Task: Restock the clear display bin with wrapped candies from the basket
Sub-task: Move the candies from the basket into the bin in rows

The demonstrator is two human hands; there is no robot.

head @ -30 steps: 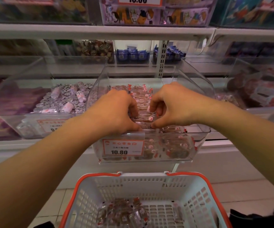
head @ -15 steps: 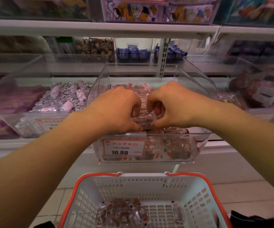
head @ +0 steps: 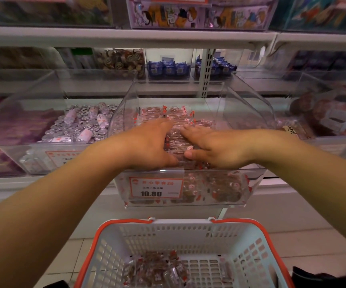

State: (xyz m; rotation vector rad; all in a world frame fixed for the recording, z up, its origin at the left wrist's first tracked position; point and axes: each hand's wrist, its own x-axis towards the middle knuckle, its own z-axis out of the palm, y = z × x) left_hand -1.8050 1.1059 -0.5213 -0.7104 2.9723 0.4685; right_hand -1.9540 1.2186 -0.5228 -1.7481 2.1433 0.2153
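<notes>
Shop shelves point(head: 126, 36) fill the upper frame. At centre, left hand point(head: 147, 146) and right hand point(head: 215, 146) lie flat, fingers point(head: 190, 132) released, on candies point(head: 174, 140) in the clear bin point(head: 251, 113).

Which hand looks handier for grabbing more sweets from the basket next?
Probably the left hand. Both hands lie flat on the candies in the clear bin, but the candies left in the basket are heaped toward its left side, below the left forearm.

a clear plastic display bin point(head: 249, 113) on the shelf edge holds red-and-clear wrapped candies point(head: 176, 119), more lying in the white orange-rimmed basket point(head: 190, 235) below.
</notes>
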